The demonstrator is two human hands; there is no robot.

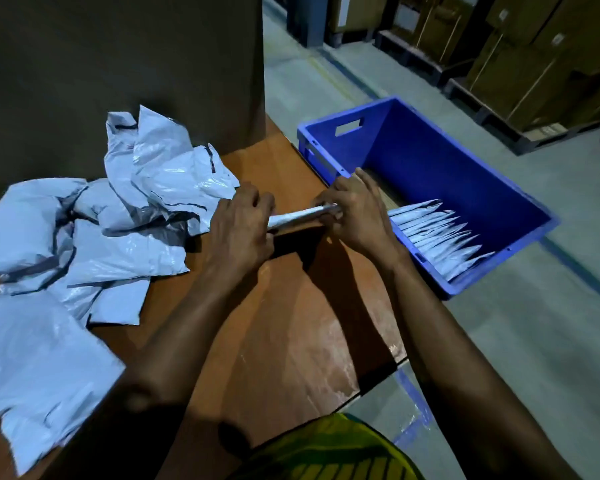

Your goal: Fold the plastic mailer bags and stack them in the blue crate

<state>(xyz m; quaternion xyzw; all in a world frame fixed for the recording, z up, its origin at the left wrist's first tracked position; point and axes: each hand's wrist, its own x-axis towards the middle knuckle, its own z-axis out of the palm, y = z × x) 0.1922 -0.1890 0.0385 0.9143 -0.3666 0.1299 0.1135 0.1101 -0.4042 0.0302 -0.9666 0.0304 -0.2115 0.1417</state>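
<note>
While both forearms reach up from the bottom of the frame and converge near the centre, I see the left hand (pixel 239 226) and the right hand (pixel 357 216) gripping 1 folded mailer (pixel 298 216) between them. It is a narrow grey strip held roughly level just above the table (pixel 291 317). The left hand's fingers curl over the strip's left end, knuckles up. The right hand's fingers wrap round the right end, with the wrist over the table's right edge.

That edge runs diagonally from the upper centre down to the lower right. The blue crate (pixel 447 161) sits just beyond it at centre right; I cannot tell whether the 2 touch. A row of folded mailers (pixel 437 237) lies side by side along the crate's near wall, just right of the right hand. Blue bottom shows past the row toward the far wall, which has a handle slot.

Left of the hands, a pile of loose mailers (pixel 118 220) covers the table from the centre left to the lower left, its nearest crumpled edge touching the left hand. A tall brown box (pixel 118 64) closes off the upper left. Bare wood shows beneath the forearms. Stacked cartons (pixel 534 64) on pallets stand well apart in the upper right.
</note>
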